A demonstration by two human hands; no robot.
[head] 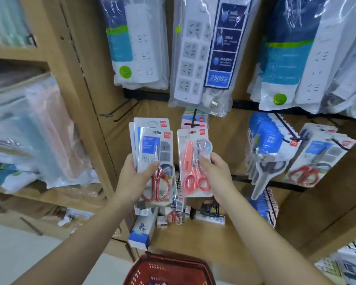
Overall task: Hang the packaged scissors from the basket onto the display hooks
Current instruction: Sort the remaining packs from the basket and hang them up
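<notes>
the right hand (pixel 216 171) has its grip clamped on the pink scissors pack (pixel 191 161), thumb across the front, just below the hook (pixel 193 122). the pack stands upright, handles down, with its hang hole at the top edge right under the hook's tip, so this hand is the nearer one. left of the hook, the left hand (pixel 132 177) has its grip clamped on a stack of red scissors packs (pixel 150 145). the basket (pixel 169 268) sits well below the hook.

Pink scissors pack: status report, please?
Left hand grips stack of red-handled scissors packs. Right hand holds pink-handled scissors pack just below black display hook. Hook already carries pastel packs.
</notes>
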